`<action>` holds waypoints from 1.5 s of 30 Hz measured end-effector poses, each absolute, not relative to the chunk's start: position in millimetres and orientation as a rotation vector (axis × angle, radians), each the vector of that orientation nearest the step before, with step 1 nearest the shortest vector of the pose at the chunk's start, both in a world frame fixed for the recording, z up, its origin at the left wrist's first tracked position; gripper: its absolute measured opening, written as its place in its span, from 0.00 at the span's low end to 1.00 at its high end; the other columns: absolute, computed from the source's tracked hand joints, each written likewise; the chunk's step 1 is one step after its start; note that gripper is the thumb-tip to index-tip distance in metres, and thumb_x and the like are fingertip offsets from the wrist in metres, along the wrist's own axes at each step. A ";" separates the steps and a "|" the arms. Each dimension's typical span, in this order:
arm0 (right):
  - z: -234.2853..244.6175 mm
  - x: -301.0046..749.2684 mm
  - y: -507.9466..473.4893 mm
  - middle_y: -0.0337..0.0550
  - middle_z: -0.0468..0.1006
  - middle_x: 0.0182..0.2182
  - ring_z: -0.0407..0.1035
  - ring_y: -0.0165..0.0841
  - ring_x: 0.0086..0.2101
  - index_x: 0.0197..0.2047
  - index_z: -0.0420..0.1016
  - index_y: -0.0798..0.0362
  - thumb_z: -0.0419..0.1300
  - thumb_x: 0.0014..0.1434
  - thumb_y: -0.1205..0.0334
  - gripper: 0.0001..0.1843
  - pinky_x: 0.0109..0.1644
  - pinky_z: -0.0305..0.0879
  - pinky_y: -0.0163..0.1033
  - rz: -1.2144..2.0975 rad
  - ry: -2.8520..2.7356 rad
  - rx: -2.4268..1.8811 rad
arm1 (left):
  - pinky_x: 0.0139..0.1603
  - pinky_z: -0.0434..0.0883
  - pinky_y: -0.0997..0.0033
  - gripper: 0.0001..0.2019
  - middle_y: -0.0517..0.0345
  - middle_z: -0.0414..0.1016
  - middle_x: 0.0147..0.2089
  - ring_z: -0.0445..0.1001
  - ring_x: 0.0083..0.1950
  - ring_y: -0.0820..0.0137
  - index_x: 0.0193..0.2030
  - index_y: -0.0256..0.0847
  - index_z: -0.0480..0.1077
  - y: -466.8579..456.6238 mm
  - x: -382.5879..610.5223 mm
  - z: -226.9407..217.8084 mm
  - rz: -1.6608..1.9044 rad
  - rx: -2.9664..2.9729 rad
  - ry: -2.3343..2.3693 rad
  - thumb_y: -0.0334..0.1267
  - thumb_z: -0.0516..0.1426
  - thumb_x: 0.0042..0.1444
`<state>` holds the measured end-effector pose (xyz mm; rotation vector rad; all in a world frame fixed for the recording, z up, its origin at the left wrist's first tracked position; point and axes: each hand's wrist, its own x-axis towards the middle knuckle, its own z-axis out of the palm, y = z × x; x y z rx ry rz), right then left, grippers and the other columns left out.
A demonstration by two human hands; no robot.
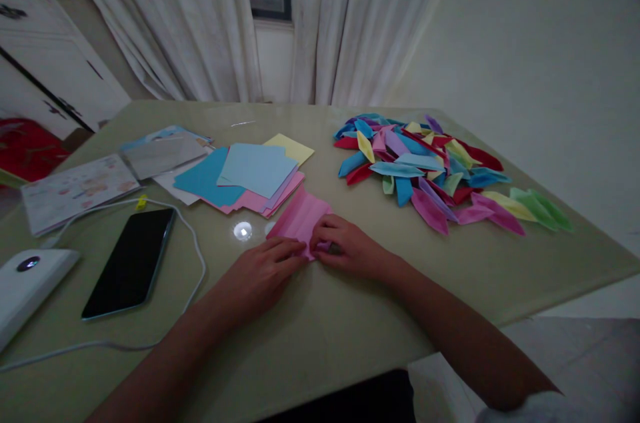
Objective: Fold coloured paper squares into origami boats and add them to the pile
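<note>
A sheet of pink paper (301,213) with crease lines lies on the table in front of me. My left hand (273,269) grips its near edge, thumb and fingers closed at the paper. On the right side, my right hand (345,246) pinches the same sheet near its close corner, fingers curled. Just beyond the sheet is a fanned stack of coloured square papers (257,169) in blue, teal, pink, purple and yellow. To the right lies a heap of folded paper pieces (415,159) in many colours.
A black-screened phone (129,264) lies at left, with a white cable (200,246) looping around it. A white device (33,289) sits at the left edge. Printed sheets (77,189) and a clear packet (165,155) lie behind. Curtains (200,23) hang beyond the table.
</note>
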<state>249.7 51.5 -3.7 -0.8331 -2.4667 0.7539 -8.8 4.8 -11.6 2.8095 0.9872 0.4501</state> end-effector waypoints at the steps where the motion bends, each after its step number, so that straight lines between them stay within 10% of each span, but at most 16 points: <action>1: -3.0 250.3 51.6 0.47 0.79 0.45 0.73 0.38 0.46 0.45 0.81 0.52 0.67 0.68 0.67 0.03 0.51 0.70 0.41 0.762 -2.472 -0.833 | 0.60 0.82 0.49 0.23 0.44 0.84 0.60 0.82 0.61 0.52 0.60 0.40 0.79 4.8 -8.7 -11.6 0.450 2.811 0.985 0.20 0.55 0.65; 45: 18.0 266.7 47.7 0.51 0.84 0.53 0.79 0.41 0.52 0.55 0.85 0.54 0.61 0.73 0.65 0.12 0.58 0.73 0.46 0.527 -2.820 -0.678 | 0.62 0.80 0.49 0.29 0.46 0.82 0.64 0.81 0.62 0.55 0.60 0.44 0.81 7.9 -13.1 -12.3 0.482 2.590 1.016 0.16 0.53 0.59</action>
